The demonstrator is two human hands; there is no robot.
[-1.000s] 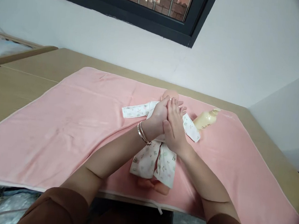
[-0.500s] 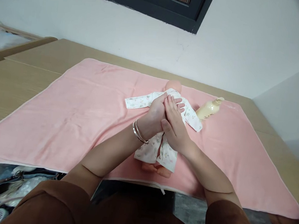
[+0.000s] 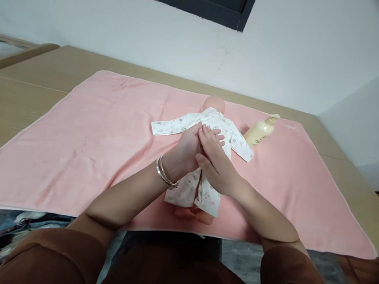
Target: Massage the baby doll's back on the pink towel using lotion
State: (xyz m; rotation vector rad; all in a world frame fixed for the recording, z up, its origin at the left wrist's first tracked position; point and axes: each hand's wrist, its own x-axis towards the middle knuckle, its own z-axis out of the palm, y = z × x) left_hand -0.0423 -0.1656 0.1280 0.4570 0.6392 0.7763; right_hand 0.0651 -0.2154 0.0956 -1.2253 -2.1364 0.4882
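A baby doll (image 3: 214,104) in a white printed onesie (image 3: 177,125) lies on its back on a pink towel (image 3: 93,142), head away from me, bare feet (image 3: 193,214) at the near edge. Both my hands rest side by side on the doll's belly. My left hand (image 3: 184,148), with thin bracelets (image 3: 163,170) at the wrist, has its fingers curled down onto the onesie front; the fingertips are hidden behind the other hand. My right hand (image 3: 212,161) lies beside it with fingers stretched flat over the chest.
A cream pump bottle (image 3: 260,130) lies on the towel just right of the doll's arm. The towel covers a light wooden table (image 3: 20,100) set against a white wall. Bags and clutter sit on the floor at lower left (image 3: 8,236).
Both hands have slid together down the doll's front, from the neck toward the belly, uncovering the upper chest and head. The view has tilted down slightly.
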